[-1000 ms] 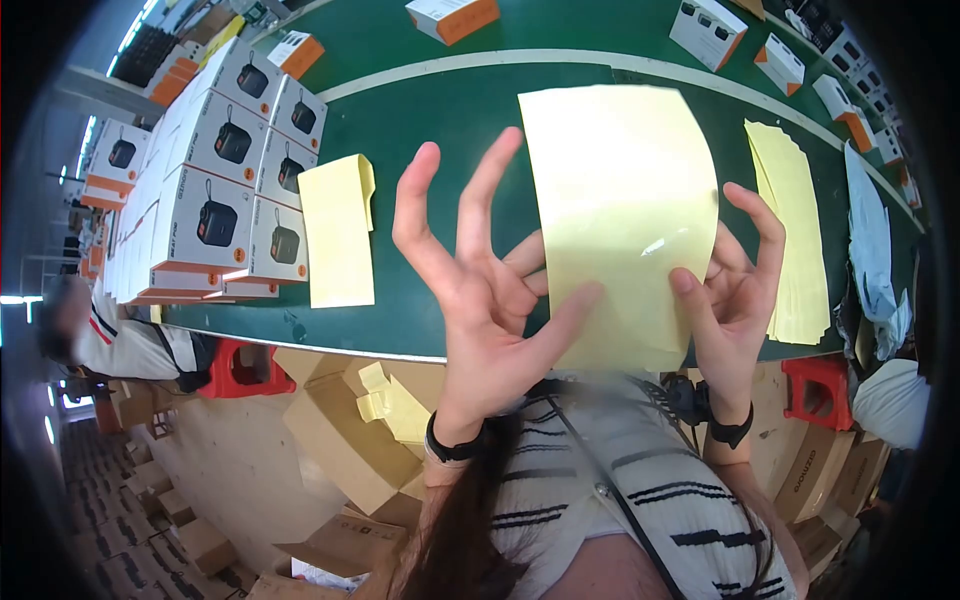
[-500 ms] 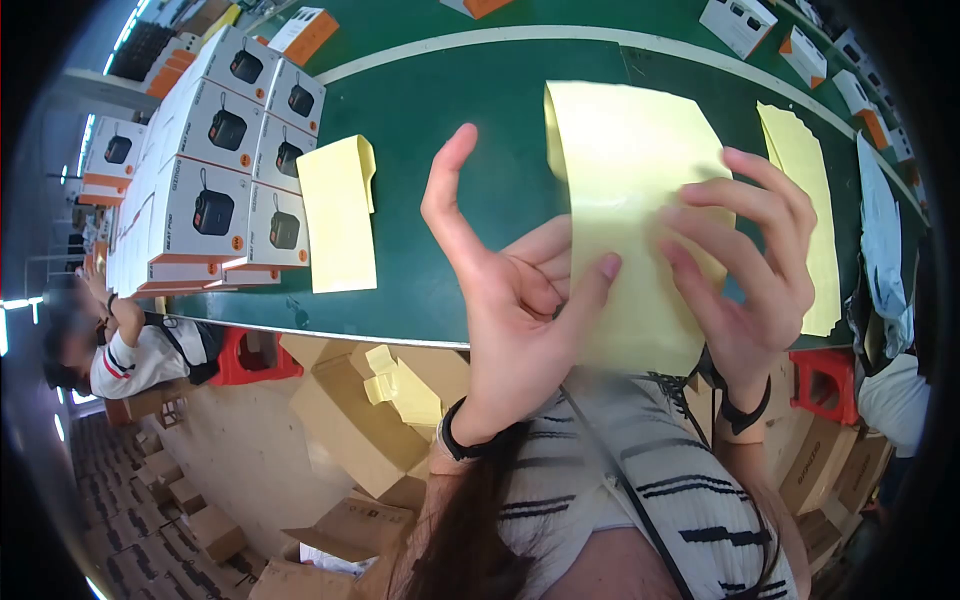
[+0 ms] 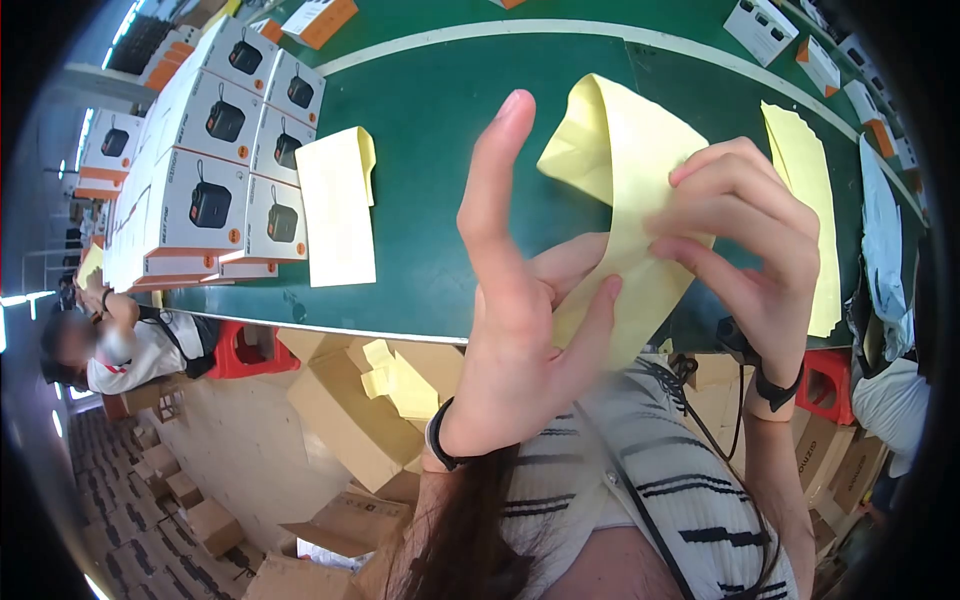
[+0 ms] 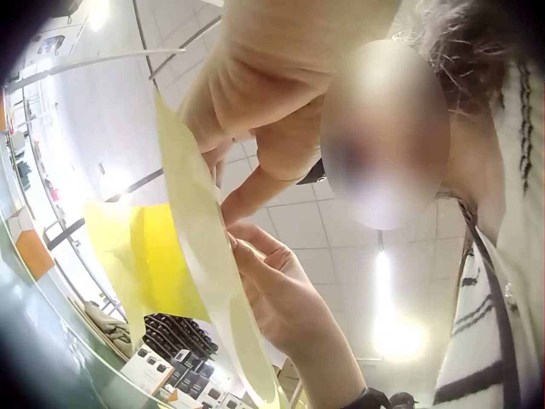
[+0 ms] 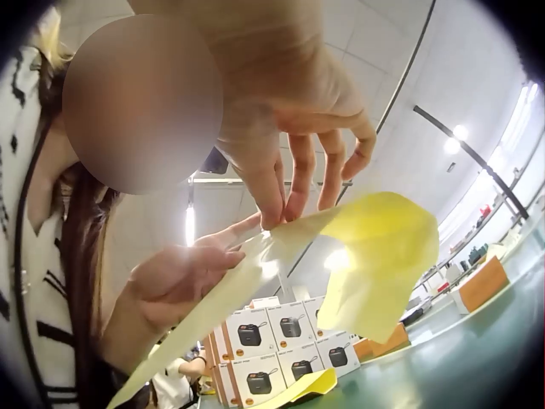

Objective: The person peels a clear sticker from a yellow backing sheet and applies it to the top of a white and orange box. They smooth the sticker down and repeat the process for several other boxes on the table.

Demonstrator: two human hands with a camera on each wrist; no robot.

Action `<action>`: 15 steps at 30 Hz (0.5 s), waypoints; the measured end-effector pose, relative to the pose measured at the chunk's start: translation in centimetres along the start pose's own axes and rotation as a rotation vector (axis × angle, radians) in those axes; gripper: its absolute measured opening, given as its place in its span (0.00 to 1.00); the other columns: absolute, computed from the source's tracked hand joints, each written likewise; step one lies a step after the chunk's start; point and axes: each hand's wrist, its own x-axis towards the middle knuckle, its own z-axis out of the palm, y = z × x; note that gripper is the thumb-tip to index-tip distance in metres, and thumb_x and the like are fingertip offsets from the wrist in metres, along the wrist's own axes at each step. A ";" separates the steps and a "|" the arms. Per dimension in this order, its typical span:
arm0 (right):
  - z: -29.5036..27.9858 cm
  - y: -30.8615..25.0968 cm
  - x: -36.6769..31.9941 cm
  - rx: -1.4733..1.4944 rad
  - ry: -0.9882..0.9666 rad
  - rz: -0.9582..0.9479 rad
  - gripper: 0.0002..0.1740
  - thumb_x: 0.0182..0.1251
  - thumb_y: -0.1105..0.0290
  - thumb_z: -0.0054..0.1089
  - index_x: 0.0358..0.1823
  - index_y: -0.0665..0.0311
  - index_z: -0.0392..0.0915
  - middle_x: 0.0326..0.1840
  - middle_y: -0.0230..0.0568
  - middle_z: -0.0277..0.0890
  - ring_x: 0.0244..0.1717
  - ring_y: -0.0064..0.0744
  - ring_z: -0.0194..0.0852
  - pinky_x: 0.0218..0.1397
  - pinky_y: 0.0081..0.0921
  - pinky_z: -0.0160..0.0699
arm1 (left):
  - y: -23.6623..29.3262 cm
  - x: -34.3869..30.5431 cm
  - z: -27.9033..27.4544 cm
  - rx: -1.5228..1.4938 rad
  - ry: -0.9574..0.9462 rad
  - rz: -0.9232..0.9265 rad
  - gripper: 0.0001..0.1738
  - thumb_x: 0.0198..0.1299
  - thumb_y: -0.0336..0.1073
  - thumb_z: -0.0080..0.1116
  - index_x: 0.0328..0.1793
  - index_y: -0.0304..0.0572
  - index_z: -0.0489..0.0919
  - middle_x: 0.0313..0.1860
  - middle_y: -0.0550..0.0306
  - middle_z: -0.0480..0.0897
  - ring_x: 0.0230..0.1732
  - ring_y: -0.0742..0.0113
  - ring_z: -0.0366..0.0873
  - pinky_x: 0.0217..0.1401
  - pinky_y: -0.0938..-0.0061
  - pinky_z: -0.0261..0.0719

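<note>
A thin, glossy yellow sheet [image 3: 645, 165] is held up between both hands over the table's near edge; its far left part curls over in a loop. My left hand [image 3: 525, 335] pinches its lower left part, thumb on the near face, index finger sticking up. On the other side, my right hand [image 3: 765, 235] pinches the sheet near its right edge with thumb and fingertips. In the right wrist view the right fingertips [image 5: 271, 217] meet at the sheet's upper edge, close to the left hand [image 5: 174, 285]. The left wrist view shows the sheet [image 4: 200, 204] nearly edge-on.
Stacked white speaker boxes [image 3: 205, 200] fill the table's left, a folded yellow sheet [image 3: 335, 215] beside them. A pile of yellow sheets [image 3: 808, 220] lies right, near a pale blue plastic bag [image 3: 880, 240]. Below stands an open carton [image 3: 350, 420]. Another person [image 3: 120, 345] sits at far left.
The sheet has gone from nearly flat to bent, its far left part folding back into a loop. My right hand has come up from its lower right side onto the right edge.
</note>
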 end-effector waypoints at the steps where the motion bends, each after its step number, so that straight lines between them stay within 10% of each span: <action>1: 0.0 0.1 0.0 -0.003 0.004 -0.003 0.15 0.36 0.79 0.74 0.31 0.69 0.84 0.33 0.38 0.77 0.44 0.43 0.78 0.44 0.33 0.76 | -0.1 -0.1 0.1 0.001 -0.001 0.006 0.54 0.53 0.07 0.52 0.83 0.37 0.38 0.85 0.43 0.37 0.79 0.56 0.58 0.51 0.78 0.82; 4: -0.1 0.4 0.2 0.054 -0.029 -0.017 0.13 0.38 0.79 0.73 0.30 0.69 0.83 0.33 0.39 0.77 0.43 0.42 0.77 0.44 0.32 0.75 | 0.0 -0.2 0.2 -0.121 0.010 -0.028 0.53 0.54 0.08 0.53 0.82 0.34 0.38 0.85 0.41 0.38 0.76 0.55 0.64 0.50 0.77 0.81; 7: -0.2 0.9 0.5 0.129 -0.063 -0.003 0.10 0.48 0.80 0.72 0.32 0.68 0.81 0.35 0.39 0.77 0.39 0.40 0.76 0.40 0.29 0.75 | 0.8 0.2 -0.3 0.048 -0.120 -0.227 0.37 0.58 0.10 0.53 0.76 0.19 0.59 0.85 0.60 0.28 0.76 0.62 0.64 0.66 0.68 0.79; 10: -0.4 1.4 0.4 0.258 -0.043 0.112 0.08 0.53 0.80 0.70 0.34 0.68 0.80 0.37 0.39 0.78 0.39 0.38 0.76 0.40 0.31 0.75 | 0.3 0.4 0.3 -0.288 -0.088 -0.351 0.54 0.61 0.11 0.51 0.84 0.41 0.31 0.85 0.53 0.34 0.67 0.59 0.76 0.61 0.70 0.83; 15: -1.6 1.8 1.0 0.184 -0.024 0.059 0.10 0.54 0.75 0.72 0.37 0.66 0.83 0.39 0.38 0.80 0.40 0.38 0.76 0.41 0.31 0.74 | 0.1 2.1 0.1 -0.296 -0.218 -0.395 0.59 0.60 0.10 0.51 0.82 0.49 0.22 0.85 0.50 0.36 0.61 0.61 0.80 0.55 0.72 0.85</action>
